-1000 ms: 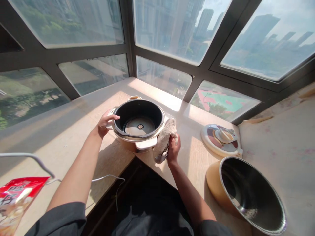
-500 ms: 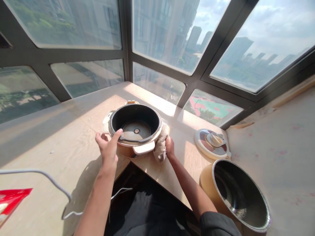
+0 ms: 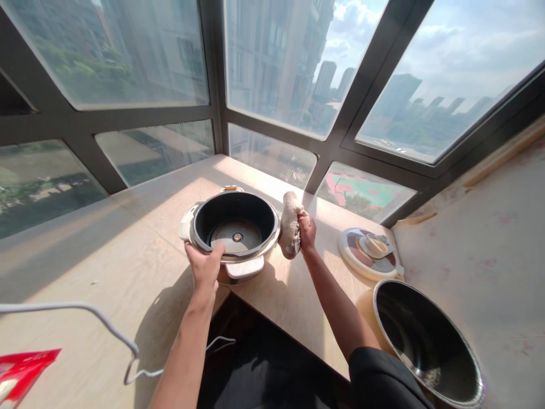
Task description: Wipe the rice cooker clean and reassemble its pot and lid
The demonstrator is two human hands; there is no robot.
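Observation:
A cream cooker base [image 3: 235, 234] with a dark hollow inside stands on the wooden counter [image 3: 106, 261] by the window corner. My left hand [image 3: 205, 266] grips its near rim, thumb over the edge. My right hand [image 3: 307, 230] is closed on a bunched beige cloth [image 3: 290, 226] and presses it against the cooker's right outer side.
The cooker's round lid [image 3: 369, 253] lies on the counter to the right. A metal inner pot [image 3: 426, 339] stands at the lower right. A white cord [image 3: 106, 329] runs across the counter at left, beside a red packet [image 3: 21, 372]. Dark window frames close off the far side.
My left hand moved from the cooker's left handle round to its near rim and took hold. My right hand with the cloth rose from the front right up along the right side.

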